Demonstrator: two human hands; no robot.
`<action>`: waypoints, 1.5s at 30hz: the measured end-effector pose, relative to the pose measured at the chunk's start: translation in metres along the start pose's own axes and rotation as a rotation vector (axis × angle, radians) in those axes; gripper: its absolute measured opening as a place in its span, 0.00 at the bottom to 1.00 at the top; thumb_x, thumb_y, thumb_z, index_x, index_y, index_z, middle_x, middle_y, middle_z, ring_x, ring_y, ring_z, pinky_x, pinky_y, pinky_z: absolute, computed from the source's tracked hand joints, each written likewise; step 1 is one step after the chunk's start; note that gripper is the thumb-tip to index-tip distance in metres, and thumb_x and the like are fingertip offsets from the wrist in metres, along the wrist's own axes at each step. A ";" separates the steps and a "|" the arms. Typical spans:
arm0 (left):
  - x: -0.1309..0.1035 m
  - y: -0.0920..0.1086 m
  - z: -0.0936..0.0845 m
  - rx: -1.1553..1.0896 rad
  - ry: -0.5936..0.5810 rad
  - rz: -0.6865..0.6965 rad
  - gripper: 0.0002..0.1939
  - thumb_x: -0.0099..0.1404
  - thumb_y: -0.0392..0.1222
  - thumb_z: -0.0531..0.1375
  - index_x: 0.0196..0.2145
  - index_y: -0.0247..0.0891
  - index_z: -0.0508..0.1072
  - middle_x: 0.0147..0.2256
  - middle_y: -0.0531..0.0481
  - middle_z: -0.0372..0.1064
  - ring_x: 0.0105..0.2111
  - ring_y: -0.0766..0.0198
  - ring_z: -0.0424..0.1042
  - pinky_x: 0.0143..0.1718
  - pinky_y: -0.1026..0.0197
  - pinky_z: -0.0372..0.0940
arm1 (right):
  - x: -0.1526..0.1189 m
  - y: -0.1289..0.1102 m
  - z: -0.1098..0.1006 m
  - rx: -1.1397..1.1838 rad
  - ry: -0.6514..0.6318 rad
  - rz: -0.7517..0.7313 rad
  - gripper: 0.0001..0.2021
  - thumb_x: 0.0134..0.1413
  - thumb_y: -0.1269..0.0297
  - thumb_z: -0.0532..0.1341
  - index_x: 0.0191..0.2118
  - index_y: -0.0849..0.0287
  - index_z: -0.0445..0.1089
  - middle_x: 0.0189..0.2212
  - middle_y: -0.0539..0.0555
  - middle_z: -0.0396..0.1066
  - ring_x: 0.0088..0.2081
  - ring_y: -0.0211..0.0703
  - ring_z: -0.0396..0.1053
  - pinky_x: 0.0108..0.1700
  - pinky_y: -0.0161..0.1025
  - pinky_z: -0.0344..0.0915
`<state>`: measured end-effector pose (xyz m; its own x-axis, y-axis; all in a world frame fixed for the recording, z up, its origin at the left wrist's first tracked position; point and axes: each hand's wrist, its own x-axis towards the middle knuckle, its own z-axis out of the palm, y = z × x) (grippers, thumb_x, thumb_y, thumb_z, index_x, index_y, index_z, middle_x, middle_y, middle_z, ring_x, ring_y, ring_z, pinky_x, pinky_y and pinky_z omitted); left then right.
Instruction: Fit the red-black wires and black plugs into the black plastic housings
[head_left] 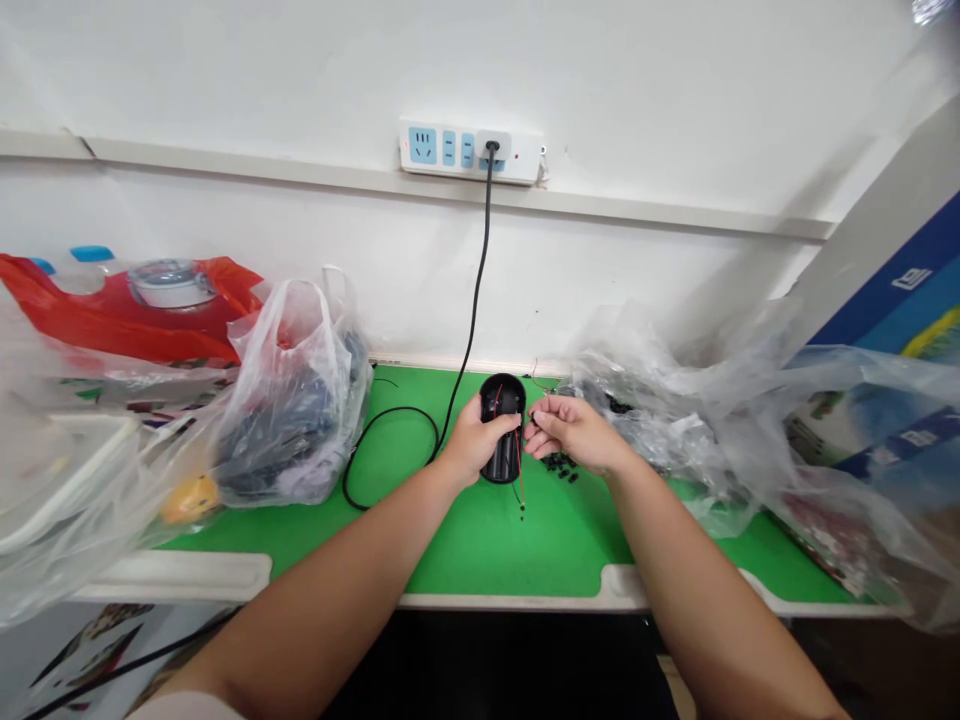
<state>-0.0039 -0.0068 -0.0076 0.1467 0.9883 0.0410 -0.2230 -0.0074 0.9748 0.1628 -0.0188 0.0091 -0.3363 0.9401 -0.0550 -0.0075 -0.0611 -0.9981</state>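
My left hand (484, 437) is closed around a black, rounded plastic housing (501, 463) over the green table mat, its thumb lying across the front. Thin red and black wires (522, 478) hang from the housing's right side, with a tiny end piece near the mat. Just to the right, my right hand (566, 430) has its thumb and forefinger pinched together close to the housing; whatever sits between those fingertips is too small to make out. Beneath and beside this hand lies a pile of small black parts (561, 465).
A black power cable (480, 270) runs from a white power strip (471, 152) on the wall and loops on the green mat (450, 560). Stuffed plastic bags (292, 400) stand left, beside a red bag (135, 315). Clear plastic bags (660, 400) and a blue-and-white box (900, 300) occupy the right.
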 end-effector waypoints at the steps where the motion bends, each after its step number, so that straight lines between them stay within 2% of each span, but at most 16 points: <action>1: 0.000 0.000 0.000 0.006 0.005 0.004 0.17 0.48 0.39 0.65 0.37 0.37 0.66 0.28 0.56 0.66 0.26 0.71 0.66 0.31 0.66 0.62 | 0.000 0.000 0.000 -0.010 0.002 0.001 0.18 0.48 0.51 0.63 0.33 0.62 0.64 0.28 0.53 0.71 0.27 0.37 0.72 0.29 0.35 0.71; 3: 0.000 -0.001 0.000 0.003 0.012 0.008 0.17 0.48 0.39 0.64 0.37 0.37 0.66 0.28 0.55 0.66 0.26 0.71 0.66 0.31 0.66 0.63 | 0.000 0.001 0.000 0.004 0.010 -0.010 0.17 0.48 0.51 0.63 0.33 0.62 0.64 0.28 0.53 0.72 0.27 0.38 0.72 0.29 0.35 0.71; 7: -0.001 0.000 0.001 -0.064 -0.020 -0.021 0.18 0.50 0.40 0.64 0.38 0.39 0.65 0.28 0.56 0.66 0.25 0.69 0.67 0.29 0.64 0.64 | 0.001 0.002 0.005 0.174 0.058 -0.051 0.14 0.44 0.58 0.67 0.31 0.63 0.67 0.20 0.49 0.69 0.21 0.31 0.67 0.26 0.29 0.68; 11: -0.003 0.002 0.003 -0.114 -0.027 -0.047 0.18 0.50 0.40 0.63 0.39 0.40 0.64 0.27 0.56 0.65 0.23 0.69 0.66 0.25 0.64 0.65 | 0.003 0.004 0.011 0.316 0.083 -0.017 0.13 0.41 0.61 0.69 0.30 0.64 0.70 0.18 0.49 0.68 0.18 0.29 0.65 0.23 0.26 0.65; 22: -0.002 0.002 0.000 -0.091 -0.012 -0.009 0.21 0.49 0.40 0.64 0.42 0.39 0.66 0.31 0.55 0.67 0.27 0.71 0.66 0.32 0.65 0.64 | 0.001 0.002 0.019 0.261 0.144 -0.050 0.15 0.37 0.60 0.70 0.29 0.64 0.71 0.18 0.50 0.69 0.19 0.32 0.67 0.24 0.29 0.68; 29: -0.003 0.002 0.000 0.047 0.015 0.108 0.22 0.50 0.41 0.64 0.43 0.38 0.66 0.35 0.53 0.68 0.34 0.67 0.67 0.39 0.64 0.63 | 0.003 0.005 0.021 0.268 0.191 -0.065 0.15 0.35 0.60 0.71 0.28 0.64 0.72 0.18 0.51 0.69 0.19 0.32 0.66 0.24 0.30 0.67; 36: -0.003 0.001 -0.001 0.082 0.004 0.127 0.21 0.51 0.41 0.63 0.43 0.38 0.65 0.34 0.52 0.67 0.32 0.69 0.67 0.37 0.65 0.63 | 0.004 0.010 0.022 0.249 0.201 -0.051 0.16 0.35 0.59 0.71 0.30 0.64 0.72 0.19 0.51 0.69 0.20 0.32 0.65 0.25 0.32 0.65; 39: -0.003 0.002 -0.001 0.054 0.006 0.062 0.21 0.51 0.43 0.63 0.43 0.38 0.64 0.29 0.54 0.66 0.27 0.69 0.67 0.32 0.64 0.64 | 0.004 0.010 0.026 0.099 0.187 -0.108 0.15 0.43 0.54 0.66 0.31 0.63 0.71 0.19 0.49 0.66 0.20 0.33 0.63 0.24 0.33 0.62; 43: -0.002 0.003 -0.001 0.023 0.035 0.061 0.19 0.51 0.42 0.63 0.40 0.38 0.64 0.28 0.55 0.65 0.25 0.70 0.66 0.31 0.64 0.64 | 0.001 0.007 0.034 -0.443 0.233 -0.367 0.20 0.56 0.53 0.54 0.20 0.61 0.64 0.17 0.50 0.61 0.22 0.36 0.59 0.27 0.35 0.57; 45: -0.001 0.002 -0.002 0.033 0.067 0.097 0.17 0.50 0.40 0.63 0.38 0.37 0.65 0.29 0.54 0.65 0.27 0.70 0.66 0.33 0.65 0.65 | 0.000 0.007 0.039 -0.616 0.252 -0.476 0.18 0.59 0.56 0.51 0.22 0.60 0.63 0.21 0.51 0.62 0.25 0.38 0.61 0.30 0.35 0.57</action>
<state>-0.0062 -0.0071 -0.0059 0.0613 0.9906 0.1222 -0.2008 -0.1077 0.9737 0.1262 -0.0321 0.0028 -0.2049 0.8707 0.4471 0.4479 0.4895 -0.7481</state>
